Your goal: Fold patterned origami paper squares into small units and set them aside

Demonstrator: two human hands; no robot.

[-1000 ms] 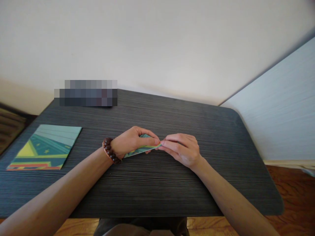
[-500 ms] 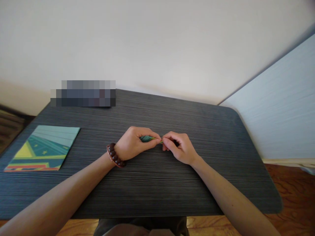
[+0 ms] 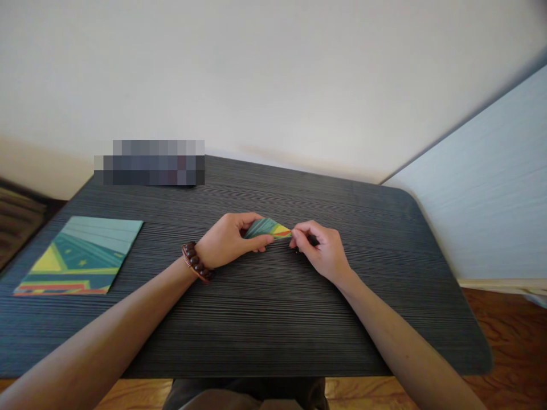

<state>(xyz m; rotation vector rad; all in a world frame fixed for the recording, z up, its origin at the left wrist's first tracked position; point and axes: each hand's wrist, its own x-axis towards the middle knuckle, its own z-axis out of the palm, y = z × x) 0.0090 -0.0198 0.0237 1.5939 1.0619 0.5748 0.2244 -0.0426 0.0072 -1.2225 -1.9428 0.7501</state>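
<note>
A small piece of folded paper (image 3: pixel 267 227), green with yellow and red near its pointed right end, is held above the middle of the table. My left hand (image 3: pixel 228 242) grips it from the left, thumb along the near edge and fingers on the far side. With thumb and index finger, my right hand (image 3: pixel 320 247) pinches the paper's right tip. Part of the paper is hidden by my left hand. A dark beaded bracelet (image 3: pixel 197 263) circles my left wrist.
Flat on the left of the dark table (image 3: pixel 256 324) lies a patterned paper sheet (image 3: pixel 81 256) in green, yellow and red. A pixelated object (image 3: pixel 154 165) stands at the back left. Behind is a pale wall (image 3: pixel 273 74); a light panel (image 3: pixel 482 182) borders the right side.
The folded paper has turned so its coloured face shows more. My right hand has moved slightly right, and my left thumb has shifted back from the tip.
</note>
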